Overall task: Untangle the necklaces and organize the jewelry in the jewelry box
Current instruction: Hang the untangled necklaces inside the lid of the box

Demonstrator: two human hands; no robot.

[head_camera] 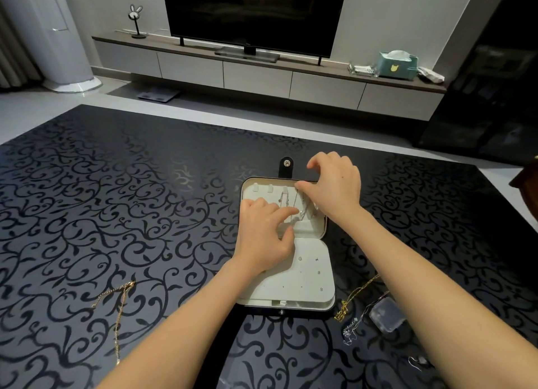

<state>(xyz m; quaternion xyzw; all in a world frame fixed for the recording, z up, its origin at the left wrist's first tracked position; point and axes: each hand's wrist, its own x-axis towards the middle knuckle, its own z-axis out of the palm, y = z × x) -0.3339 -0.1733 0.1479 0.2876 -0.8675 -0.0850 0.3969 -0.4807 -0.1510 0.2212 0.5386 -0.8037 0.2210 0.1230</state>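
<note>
An open jewelry box (308, 301) with cream lining lies on the black patterned table. Silver chains (294, 206) hang from the hooks in its far half. My right hand (334, 184) pinches a chain at the top hooks with thumb and forefinger. My left hand (265, 237) lies over the box's left side, its fingers stretched out onto the lower ends of the chains. Small earrings (318, 272) sit in the near half. A gold necklace (116, 310) lies at the left, a gold chain (353, 298) and a thin silver chain (350, 332) at the right.
A small clear plastic case (385, 314) lies right of the box, and a small silver piece (416, 362) near my right forearm. Beyond the table stand a TV (253, 13) on a low cabinet, a rabbit lamp (135, 20) and a tissue box (397, 65).
</note>
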